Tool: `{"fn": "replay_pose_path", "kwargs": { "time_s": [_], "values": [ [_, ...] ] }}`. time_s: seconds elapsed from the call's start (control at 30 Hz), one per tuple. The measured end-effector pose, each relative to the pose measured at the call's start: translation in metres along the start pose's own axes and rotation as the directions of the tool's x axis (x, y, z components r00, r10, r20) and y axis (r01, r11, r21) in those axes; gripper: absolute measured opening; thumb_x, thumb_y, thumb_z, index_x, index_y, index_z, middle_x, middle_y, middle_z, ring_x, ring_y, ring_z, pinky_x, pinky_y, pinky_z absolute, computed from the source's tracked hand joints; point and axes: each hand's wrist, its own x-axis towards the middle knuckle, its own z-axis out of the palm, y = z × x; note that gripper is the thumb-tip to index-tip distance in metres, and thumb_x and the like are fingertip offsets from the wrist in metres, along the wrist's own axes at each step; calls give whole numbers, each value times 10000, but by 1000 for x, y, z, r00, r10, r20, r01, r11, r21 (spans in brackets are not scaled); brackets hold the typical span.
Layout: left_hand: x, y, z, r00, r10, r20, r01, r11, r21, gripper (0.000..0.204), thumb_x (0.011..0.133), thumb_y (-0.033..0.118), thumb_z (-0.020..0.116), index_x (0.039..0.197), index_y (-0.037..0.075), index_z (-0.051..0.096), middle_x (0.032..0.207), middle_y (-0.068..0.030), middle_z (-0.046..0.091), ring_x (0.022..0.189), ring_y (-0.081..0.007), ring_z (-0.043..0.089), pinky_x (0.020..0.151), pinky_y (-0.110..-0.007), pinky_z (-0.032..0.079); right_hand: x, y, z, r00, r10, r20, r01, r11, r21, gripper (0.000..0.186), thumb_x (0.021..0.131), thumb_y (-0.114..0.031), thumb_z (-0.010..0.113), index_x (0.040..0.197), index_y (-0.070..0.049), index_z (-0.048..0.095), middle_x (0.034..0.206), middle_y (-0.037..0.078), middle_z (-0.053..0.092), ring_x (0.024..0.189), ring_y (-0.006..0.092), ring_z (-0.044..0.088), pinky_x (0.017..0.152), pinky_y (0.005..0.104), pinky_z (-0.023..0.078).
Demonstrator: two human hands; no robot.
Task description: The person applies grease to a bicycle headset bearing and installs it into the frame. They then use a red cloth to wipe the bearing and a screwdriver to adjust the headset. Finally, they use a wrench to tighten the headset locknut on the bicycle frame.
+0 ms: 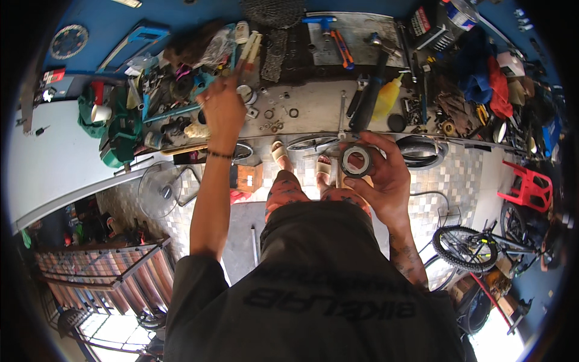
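Observation:
My left hand [222, 110] reaches over the cluttered back left of the bench, its blurred, bent fingertips among turquoise pieces beside two pale-handled tools [249, 51]; whether they grip anything is unclear. My right hand [383, 178] is closed around a round metal ring part [356, 161], held in front of the bench edge with its opening facing up. Loose washers and small rings [272, 125] lie on the bench [307, 111] between the hands. A wrench [342, 114], a long black-handled tool [372, 90] and a yellow squeeze bottle [387, 97] lie beyond my right hand.
A metal plate [362, 24] bears a hammer and orange cutter. Green cases [113, 142] sit at left. Below are bicycle tyres [422, 145], a wooden box [246, 178] and a clear fan [166, 192]. A red chair [526, 190] and bicycle [464, 247] stand at right.

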Motion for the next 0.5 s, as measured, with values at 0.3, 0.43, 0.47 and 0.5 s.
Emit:
{"fn": "replay_pose_path", "kwargs": {
  "time_s": [0.3,0.43,0.47,0.5],
  "values": [
    [-70,152,-154,674,15,739,729,-179,-661,232,970,55,766,1194,-5,753,972,-52,777,832,-63,683,702,-226,543,-2,10,-3,958,-286,-38,259,910,-323,640,808,118,798,1399,15,575,1372,146,465,1285,317,646,1022,384,623],
    [-65,155,-156,677,-24,735,727,-133,-674,183,959,52,782,1124,-16,747,942,-48,772,799,-59,682,651,-224,539,-2,6,-1,949,-314,-31,273,868,-414,623,785,107,812,1369,9,617,1345,160,502,1255,318,656,1017,389,632],
    [-64,153,-156,659,-18,752,745,-121,-656,166,958,56,783,1103,-15,745,930,-43,770,802,-58,681,657,-224,537,-2,5,0,944,-328,-30,284,856,-432,622,780,104,816,1364,5,625,1334,161,514,1245,316,659,1014,387,634],
    [-63,152,-157,640,-13,768,763,-108,-638,150,957,59,785,1081,-14,744,918,-39,768,805,-56,681,663,-224,534,-2,4,1,941,-339,-25,292,844,-451,621,775,101,819,1359,1,632,1324,162,527,1235,314,663,1011,386,636]
  ]
}}
